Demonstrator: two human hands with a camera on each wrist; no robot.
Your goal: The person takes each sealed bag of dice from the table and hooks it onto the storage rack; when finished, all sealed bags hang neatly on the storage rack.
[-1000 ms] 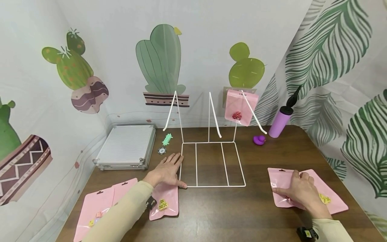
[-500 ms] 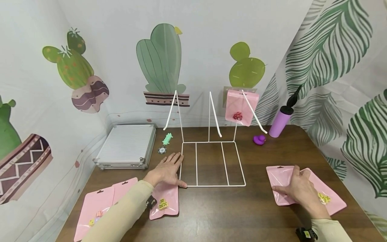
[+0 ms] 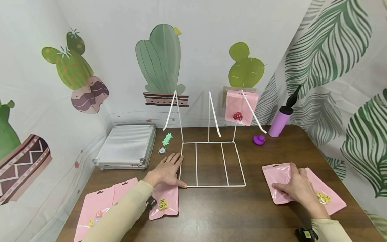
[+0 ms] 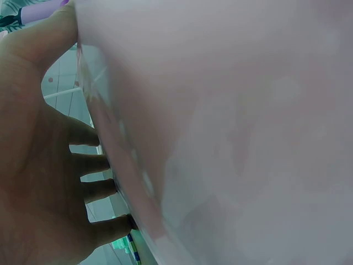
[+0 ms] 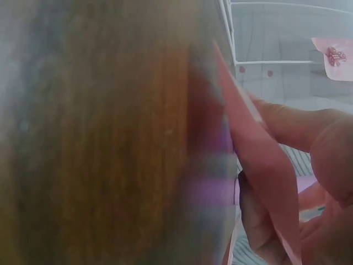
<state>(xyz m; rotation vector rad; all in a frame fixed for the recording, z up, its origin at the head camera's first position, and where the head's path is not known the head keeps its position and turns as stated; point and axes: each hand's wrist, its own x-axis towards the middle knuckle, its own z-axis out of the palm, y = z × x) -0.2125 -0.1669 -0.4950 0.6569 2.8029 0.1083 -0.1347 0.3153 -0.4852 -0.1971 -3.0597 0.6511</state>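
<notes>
Gripping bag (image 3: 278, 175) between thumb and fingers of right hand (image 3: 299, 190), at right of table (image 3: 217, 215); calling, in judgement, for keeping a firm pinch, holding the face flat and leaving the holed end uncovered; pointing that end toward the table's far side, leaning slightly left; running its long axis near to far, partly hidden by the hand; bordering second bag (image 3: 318, 188), with any contact hidden; resting left hand (image 3: 167, 172), fingers straight and gripping nothing, at left front corner of rack (image 3: 196, 164).
</notes>
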